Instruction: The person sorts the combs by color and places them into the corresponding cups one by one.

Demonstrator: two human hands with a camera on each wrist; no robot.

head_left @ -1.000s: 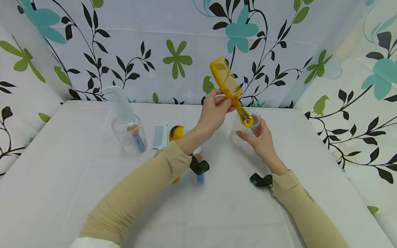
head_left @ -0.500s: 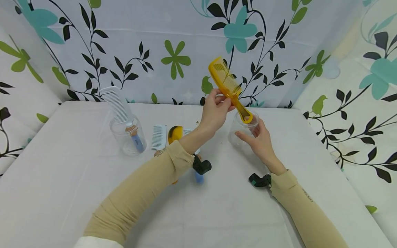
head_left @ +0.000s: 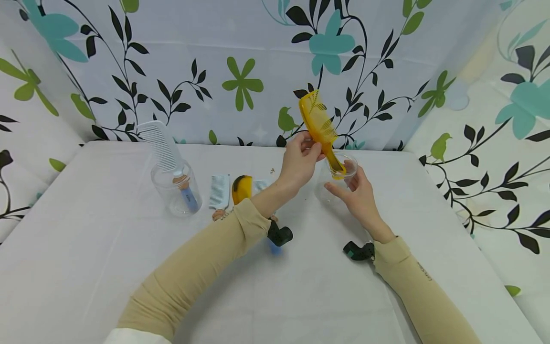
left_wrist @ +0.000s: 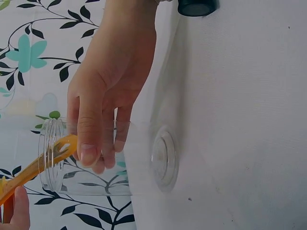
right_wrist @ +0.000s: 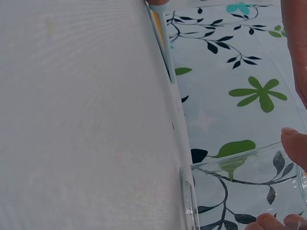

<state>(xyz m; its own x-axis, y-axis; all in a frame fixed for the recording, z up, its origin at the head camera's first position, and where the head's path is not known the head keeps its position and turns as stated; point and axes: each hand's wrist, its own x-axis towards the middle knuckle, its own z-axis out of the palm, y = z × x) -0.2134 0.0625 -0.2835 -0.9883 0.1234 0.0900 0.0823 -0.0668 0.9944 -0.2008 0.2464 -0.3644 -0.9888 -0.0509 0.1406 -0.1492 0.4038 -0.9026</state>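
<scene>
My left hand (head_left: 299, 162) pinches a translucent yellow comb (head_left: 319, 119) near the base of its teeth. The comb tilts, teeth end up, handle down. In the left wrist view, its handle (left_wrist: 28, 173) passes through the mouth of a clear jar (left_wrist: 86, 184), with the looped end inside. The jar stands upright on the white table. Around its side my right hand (head_left: 360, 198) curls, thumb on the near side and fingers on the far side. The right wrist view shows the right thumb (right_wrist: 293, 147) against the jar wall.
On the left stands another clear jar (head_left: 175, 203) holding a pale comb (head_left: 161, 145) with a blue handle. Between the jars lie a light blue comb (head_left: 219, 191), a yellow-and-black comb (head_left: 241, 189) and another light blue comb (head_left: 259, 185), partly hidden by the left arm. A patterned cloth (head_left: 180, 57) hangs behind.
My left hand has lowered the yellow comb, bringing its handle's end down into the jar's mouth. The comb now leans a little less. My right hand keeps its hold on the jar.
</scene>
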